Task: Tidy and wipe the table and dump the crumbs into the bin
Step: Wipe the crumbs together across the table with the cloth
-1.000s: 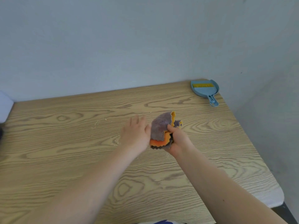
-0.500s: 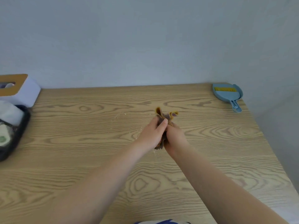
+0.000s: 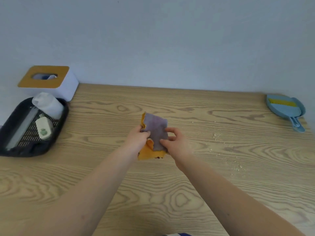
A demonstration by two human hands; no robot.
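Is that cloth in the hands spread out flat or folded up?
Partly folded. The cloth shows its grey side doubled over the orange side, held by the left hand and right hand.

1. Two bare forearms enter from the lower edge of the frame, one from the lower left, one from the lower right, and narrow towards the middle.
2. No sleeve shows on either arm up to the frame edge; both are uncovered from wrist to elbow region.
3. The left hand [image 3: 138, 139] and right hand [image 3: 177, 143] are bare: no gloves, rings, watch or wristband can be seen.
4. At the bottom centre a small strip of blue and white fabric shows, too little to tell what garment it is.
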